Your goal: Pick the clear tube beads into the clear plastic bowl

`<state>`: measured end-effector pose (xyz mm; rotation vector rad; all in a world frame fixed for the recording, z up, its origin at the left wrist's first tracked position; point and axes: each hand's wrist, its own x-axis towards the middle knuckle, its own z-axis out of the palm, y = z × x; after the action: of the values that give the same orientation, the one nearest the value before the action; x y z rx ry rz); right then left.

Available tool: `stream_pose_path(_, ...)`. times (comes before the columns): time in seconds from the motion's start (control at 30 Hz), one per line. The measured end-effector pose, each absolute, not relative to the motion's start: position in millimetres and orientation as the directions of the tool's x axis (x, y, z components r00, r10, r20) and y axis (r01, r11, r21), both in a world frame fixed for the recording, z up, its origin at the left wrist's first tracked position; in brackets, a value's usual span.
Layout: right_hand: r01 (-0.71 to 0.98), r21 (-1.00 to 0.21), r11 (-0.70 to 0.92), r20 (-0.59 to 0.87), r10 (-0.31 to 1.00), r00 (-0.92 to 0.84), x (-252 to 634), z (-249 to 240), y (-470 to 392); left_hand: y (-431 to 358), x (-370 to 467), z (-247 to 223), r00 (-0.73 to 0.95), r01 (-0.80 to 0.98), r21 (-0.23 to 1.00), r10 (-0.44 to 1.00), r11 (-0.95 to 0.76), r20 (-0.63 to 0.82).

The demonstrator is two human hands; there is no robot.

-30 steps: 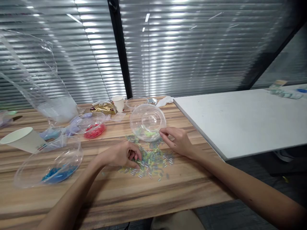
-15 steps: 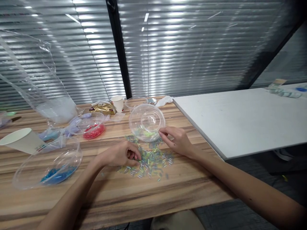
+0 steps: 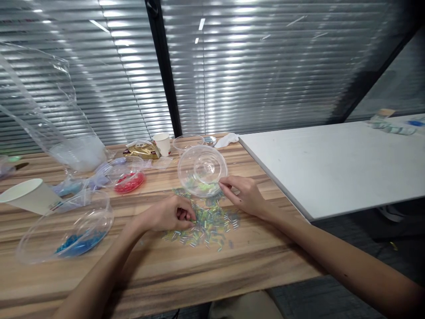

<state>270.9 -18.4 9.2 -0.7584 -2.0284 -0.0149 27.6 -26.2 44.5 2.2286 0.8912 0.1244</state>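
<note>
A loose pile of short yellow, green and clear tube beads (image 3: pixel 209 223) lies on the wooden table. My left hand (image 3: pixel 175 213) rests at the pile's left side with curled fingers, thumb and fingertips low among the beads. Whatever it pinches is too small to make out. Just behind the pile, a clear round plastic bowl (image 3: pixel 209 166) is tilted towards me, some yellow-green beads at its lower side. Thumb and forefinger of my right hand (image 3: pixel 241 191) close on the bowl's lower right rim.
To the left are a clear bowl with blue beads (image 3: pixel 78 243), another with red beads (image 3: pixel 129 182) and a tipped paper cup (image 3: pixel 29 195). Farther back stand an upright paper cup (image 3: pixel 162 144), a gold packet (image 3: pixel 142 149) and a tissue (image 3: pixel 227 140). A white table (image 3: pixel 332 173) adjoins on the right.
Both hands stay almost where they were. The bowl by my right hand looks very slightly shifted, and the whole view has moved a little.
</note>
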Motion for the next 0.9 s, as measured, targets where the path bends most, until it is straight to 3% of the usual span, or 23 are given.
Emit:
stream_pose_path(0.33,0.507,-0.288,0.813,0.769,0.511,-0.383,270.3,5.9,-17.6,-30.3,34.1,44.9,0.752,0.573,0.586,0.652,-0.573,-0.097)
stream_pose_path(0.9,0.497,-0.295,0.816,0.773,0.51,-0.379,270.3,7.1,-17.0,-24.3,30.7,38.6,0.74,0.564,0.597,0.67,-0.571,-0.059)
